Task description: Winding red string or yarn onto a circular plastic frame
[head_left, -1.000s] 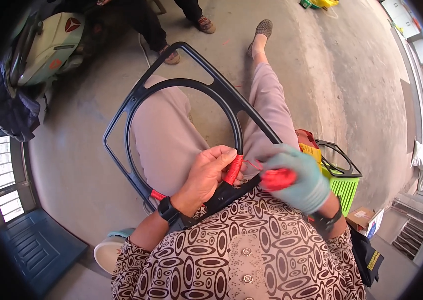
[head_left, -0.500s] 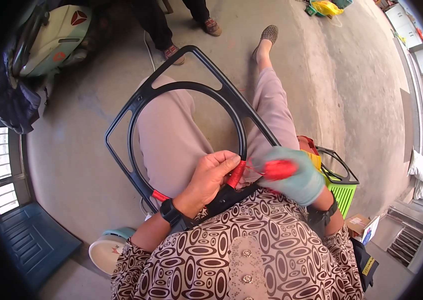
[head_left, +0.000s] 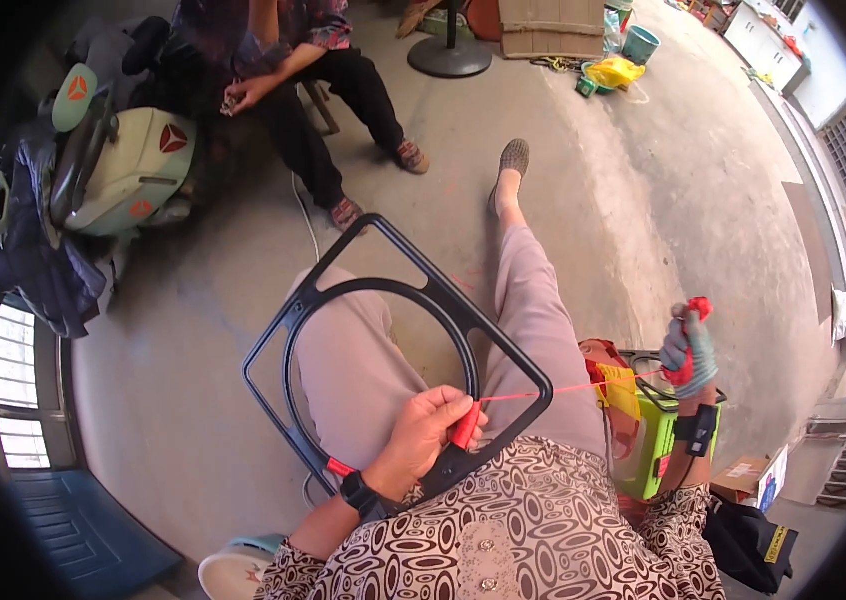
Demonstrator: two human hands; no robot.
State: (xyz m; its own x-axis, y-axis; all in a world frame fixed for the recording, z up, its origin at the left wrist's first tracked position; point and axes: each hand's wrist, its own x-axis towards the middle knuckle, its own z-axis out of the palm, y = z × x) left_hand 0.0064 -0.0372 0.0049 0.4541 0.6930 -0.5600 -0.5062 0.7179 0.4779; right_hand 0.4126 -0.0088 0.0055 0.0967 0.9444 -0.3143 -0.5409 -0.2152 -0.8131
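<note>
A black frame point(head_left: 508, 342), square-cornered with a round ring inside, leans across my lap. My bare left hand point(head_left: 415, 432) is closed on it at the lower right of the ring, thumb and fingers pinching a bar covered in red cord wrapping point(head_left: 465, 428). A second red band point(head_left: 340, 467) sits on the frame's lower left. My right hand point(head_left: 693, 358), in a grey-green glove, is raised out to the right, its fingers closed around a bundle of red cord point(head_left: 699, 308). From the wrapping, a taut strand of cord point(head_left: 583, 386) runs across to the right hand.
To my right stand a bright green crate point(head_left: 651, 450), a yellow and red bag point(head_left: 621, 400) and a cardboard box point(head_left: 743, 472). Another person point(head_left: 318, 70) sits ahead, beside a parked scooter point(head_left: 133, 165). A pale basin point(head_left: 228, 575) is at lower left.
My right hand has swung from beside the wrapping out to the right, drawing the red cord straight. The left hand keeps its hold. My view has tilted up, showing more of the seated person.
</note>
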